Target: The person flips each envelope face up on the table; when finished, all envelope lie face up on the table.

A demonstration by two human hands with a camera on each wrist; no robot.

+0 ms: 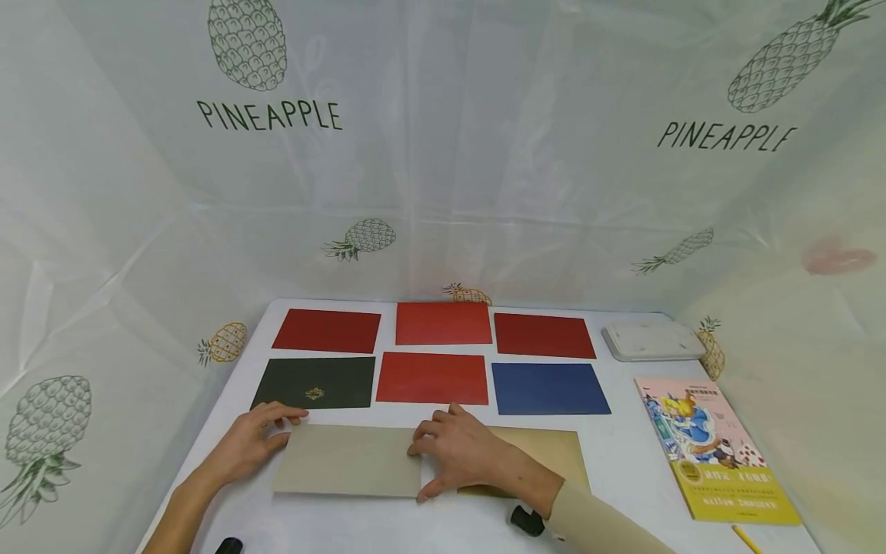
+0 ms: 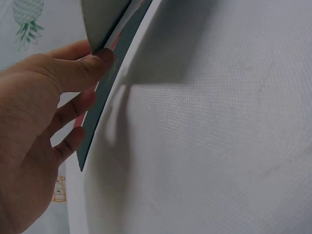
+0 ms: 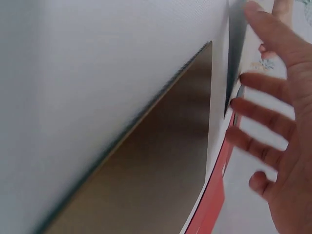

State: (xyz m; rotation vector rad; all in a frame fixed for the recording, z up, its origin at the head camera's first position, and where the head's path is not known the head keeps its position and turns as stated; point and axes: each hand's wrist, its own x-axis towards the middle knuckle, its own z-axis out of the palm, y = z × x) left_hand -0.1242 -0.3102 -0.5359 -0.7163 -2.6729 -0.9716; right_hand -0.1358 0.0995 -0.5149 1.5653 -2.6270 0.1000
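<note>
A grey-beige card [image 1: 351, 462] is at the front middle of the white table, between both hands. My left hand [image 1: 248, 445] pinches its left corner between thumb and index finger, while the other fingers spread apart in the left wrist view. Held this way, the card [image 2: 102, 22] appears tilted above the table. My right hand [image 1: 465, 452] is at the card's right edge, fingertips touching along it and thumb near the front corner; its fingers are spread and mostly straight in the right wrist view. Partly under my right forearm lies a gold card [image 1: 547, 454].
Behind are a dark green card [image 1: 318, 382] with a gold emblem, several red cards [image 1: 432, 378] and a blue card [image 1: 550, 388]. To the right are a pale flat case [image 1: 652, 341], an illustrated book [image 1: 716, 450] and a yellow pencil [image 1: 746, 538]. A black object [image 1: 527, 521] sits near my right wrist.
</note>
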